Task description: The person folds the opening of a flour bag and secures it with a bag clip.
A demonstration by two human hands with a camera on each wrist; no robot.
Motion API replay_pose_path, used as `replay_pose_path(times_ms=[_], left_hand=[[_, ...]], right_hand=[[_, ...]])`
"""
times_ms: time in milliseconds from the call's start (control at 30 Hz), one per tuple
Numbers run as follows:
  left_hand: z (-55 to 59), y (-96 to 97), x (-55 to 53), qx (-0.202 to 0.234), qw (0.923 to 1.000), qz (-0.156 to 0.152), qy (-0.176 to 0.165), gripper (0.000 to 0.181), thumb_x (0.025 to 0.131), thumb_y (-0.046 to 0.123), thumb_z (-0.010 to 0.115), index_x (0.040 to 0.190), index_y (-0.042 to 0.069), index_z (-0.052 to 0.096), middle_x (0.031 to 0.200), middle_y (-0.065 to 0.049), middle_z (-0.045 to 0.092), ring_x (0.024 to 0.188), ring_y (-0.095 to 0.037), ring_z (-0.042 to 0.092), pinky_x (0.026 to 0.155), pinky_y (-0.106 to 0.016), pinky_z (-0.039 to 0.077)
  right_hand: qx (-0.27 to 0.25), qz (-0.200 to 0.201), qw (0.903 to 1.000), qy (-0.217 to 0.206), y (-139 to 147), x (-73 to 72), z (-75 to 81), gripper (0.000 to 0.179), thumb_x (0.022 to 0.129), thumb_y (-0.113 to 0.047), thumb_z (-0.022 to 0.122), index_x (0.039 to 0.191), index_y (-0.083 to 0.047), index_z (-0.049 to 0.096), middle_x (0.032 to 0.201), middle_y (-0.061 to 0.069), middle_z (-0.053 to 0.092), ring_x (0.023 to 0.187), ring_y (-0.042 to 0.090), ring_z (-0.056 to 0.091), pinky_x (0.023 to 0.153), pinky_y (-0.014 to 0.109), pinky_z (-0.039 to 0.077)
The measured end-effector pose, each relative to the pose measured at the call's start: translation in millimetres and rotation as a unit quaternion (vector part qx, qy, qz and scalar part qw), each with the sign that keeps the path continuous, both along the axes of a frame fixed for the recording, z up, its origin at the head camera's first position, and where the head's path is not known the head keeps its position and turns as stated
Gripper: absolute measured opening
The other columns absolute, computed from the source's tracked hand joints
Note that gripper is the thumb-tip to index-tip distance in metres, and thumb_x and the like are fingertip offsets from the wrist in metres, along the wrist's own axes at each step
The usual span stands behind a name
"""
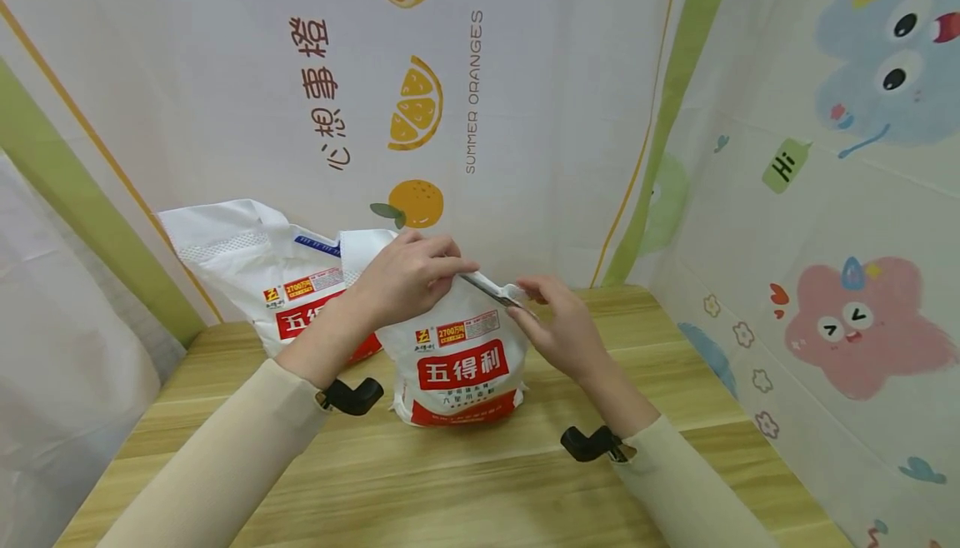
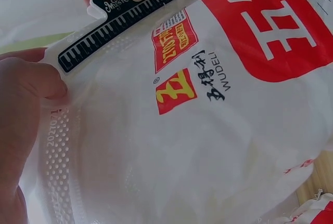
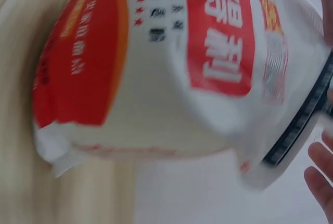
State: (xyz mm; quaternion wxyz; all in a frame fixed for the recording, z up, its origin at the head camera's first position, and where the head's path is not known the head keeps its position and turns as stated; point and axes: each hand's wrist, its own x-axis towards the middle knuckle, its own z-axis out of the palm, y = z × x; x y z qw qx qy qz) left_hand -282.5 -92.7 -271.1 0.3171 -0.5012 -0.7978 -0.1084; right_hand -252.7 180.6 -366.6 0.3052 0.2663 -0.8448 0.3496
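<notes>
A white and red flour bag (image 1: pixel 457 344) stands upright on the wooden table, its top folded down. My left hand (image 1: pixel 408 277) pinches the fold at the left corner; in the left wrist view its thumb (image 2: pixel 36 78) presses on the white plastic. Across the fold lies a long black clip (image 2: pixel 119 26) with a piano-key pattern and the word "Music". My right hand (image 1: pixel 562 327) holds this clip by its tab, thumb and fingers on either side. In the right wrist view the clip (image 3: pixel 299 122) lies along the bag's top, with the right fingers (image 3: pixel 320 161) partly cut off.
A second flour bag (image 1: pixel 300 298) stands behind and to the left, its tall top flopping left. The wooden table (image 1: pixel 480 490) ends at a cloth backdrop (image 1: pixel 540 115) with orange prints. A cartoon-printed cloth (image 1: pixel 825 223) hangs on the right.
</notes>
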Motion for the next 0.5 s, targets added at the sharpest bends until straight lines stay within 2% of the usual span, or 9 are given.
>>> replay_pose_path(times_ms=[167,300,400,500], left_hand=[[1.4,-2.5,0.0,0.013,0.9998,0.003,0.011,0.027,0.093,0.008,0.085,0.12,0.012,0.085,0.097,-0.003,0.078,0.09,-0.022,0.07,0.092,-0.048,0.055],[1.3,-6.1,-0.4,0.026,0.9994,0.011,0.018,0.027,0.094,0.013,0.086,0.121,0.013,0.085,0.095,-0.002,0.078,0.088,-0.022,0.068,0.091,-0.048,0.053],[0.0,-7.1,-0.6,0.029,0.9992,0.016,0.021,0.026,0.096,0.014,0.085,0.122,0.013,0.085,0.093,-0.002,0.078,0.086,-0.021,0.068,0.091,-0.048,0.053],[0.3,-5.6,-0.1,0.033,0.9988,0.026,0.025,0.025,0.099,0.014,0.082,0.124,0.012,0.083,0.094,-0.003,0.078,0.085,-0.022,0.069,0.091,-0.049,0.053]], right_hand=[[-0.071,0.001,0.9933,-0.092,18,-1.2,-19.3,0.032,0.102,-0.007,0.075,0.133,0.001,0.071,0.123,0.018,0.076,0.113,0.033,0.075,0.101,0.051,0.063],[-0.119,-0.005,0.9784,-0.169,26,-5.2,-33.1,0.026,0.105,-0.011,0.074,0.128,0.0,0.074,0.12,0.018,0.079,0.109,0.032,0.077,0.095,0.036,0.065],[-0.133,-0.006,0.9699,-0.204,27,-9.1,-40.5,0.024,0.106,-0.014,0.074,0.126,-0.001,0.076,0.118,0.018,0.08,0.106,0.03,0.078,0.089,0.027,0.063],[-0.156,-0.005,0.9606,-0.23,25,-13.2,-44.9,0.024,0.108,-0.013,0.072,0.127,0.0,0.076,0.118,0.018,0.08,0.106,0.029,0.076,0.089,0.028,0.064]])
